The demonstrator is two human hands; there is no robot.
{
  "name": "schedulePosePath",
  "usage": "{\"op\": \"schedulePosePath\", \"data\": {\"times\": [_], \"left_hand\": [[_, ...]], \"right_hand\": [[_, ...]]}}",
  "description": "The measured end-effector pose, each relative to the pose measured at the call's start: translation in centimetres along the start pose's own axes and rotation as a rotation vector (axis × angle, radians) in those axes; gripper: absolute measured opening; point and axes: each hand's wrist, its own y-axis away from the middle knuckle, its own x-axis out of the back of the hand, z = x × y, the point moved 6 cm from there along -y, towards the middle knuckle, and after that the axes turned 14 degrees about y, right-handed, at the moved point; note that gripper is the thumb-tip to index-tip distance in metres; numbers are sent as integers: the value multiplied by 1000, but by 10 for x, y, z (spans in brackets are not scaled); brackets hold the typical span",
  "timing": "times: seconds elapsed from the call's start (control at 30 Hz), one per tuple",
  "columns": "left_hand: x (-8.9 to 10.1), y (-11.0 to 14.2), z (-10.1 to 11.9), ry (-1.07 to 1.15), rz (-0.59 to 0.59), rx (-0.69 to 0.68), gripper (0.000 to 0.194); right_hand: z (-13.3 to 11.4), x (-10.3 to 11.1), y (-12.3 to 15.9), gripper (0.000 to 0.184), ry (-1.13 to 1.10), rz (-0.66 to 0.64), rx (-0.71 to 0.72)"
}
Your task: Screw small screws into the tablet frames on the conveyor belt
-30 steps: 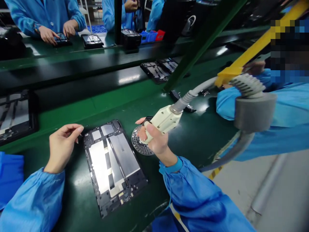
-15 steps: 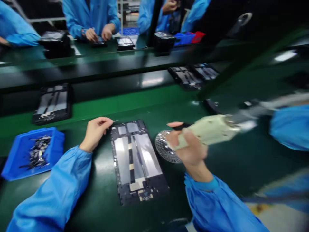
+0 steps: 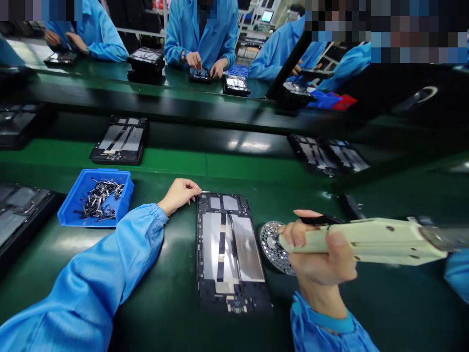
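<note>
The opened tablet (image 3: 234,248) lies flat, innards bare, left of a cream tool (image 3: 384,240)

Pale glare spots the glossy dark-green table (image 3: 161,293) and the flat silver-and-black tablet (image 3: 232,249); the upper right lies in shadow, the right edge blurs, and mosaic blocks cover both upper corners.

The sliver (image 3: 205,191) at the left hand (image 3: 179,194): too small to identify — perforated disc (image 3: 271,244) partly behind the right hand (image 3: 324,268) — hose (image 3: 456,239) cut off at right edge.
</note>
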Motion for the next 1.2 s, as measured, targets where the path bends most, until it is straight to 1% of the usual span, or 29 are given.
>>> {"op": "schedulePosePath", "data": {"times": [0.1, 0.2, 0.27, 0.33, 0.43, 0.5, 0.57, 0.63, 0.73, 1.0, 1.2], "left_hand": [[-1, -1, -2, 3, -30, -3, 16], [-2, -1, -4, -5, -49, -13, 14], [-3, -1, -5, -21, -56, -13, 15], [-5, -2, -7, -41, -64, -6, 18], [-6, -4, -8, -60, -75, 13, 21], [-8, -5, -10, -61, -87, 24, 22], [-9, -6, -11, -58, -98, 29, 23], [-9, -7, -12, -55, -98, 27, 23], [-10, -8, -14, -51, -94, 22, 22], [-11, -6, -14, -56, -85, 18, 21], [-9, -11, -19, -54, -97, 16, 21]], "right_hand": [[-4, -12, -4, 40, -19, -29, -25], [-8, -35, -11, 40, -27, -77, -54], [-10, -60, -18, 40, -31, -119, -56], [-10, -91, -27, 40, -47, -155, -59], [-2, -135, -41, 39, -65, -161, -79], [7, -159, -48, 37, -62, -151, -94], [17, -174, -52, 35, -54, -146, -106], [24, -182, -54, 34, -47, -145, -109], [29, -184, -54, 34, -44, -140, -91], [29, -184, -52, 35, -29, -139, -110], [33, -189, -49, 42, 36, -156, -111]]}}
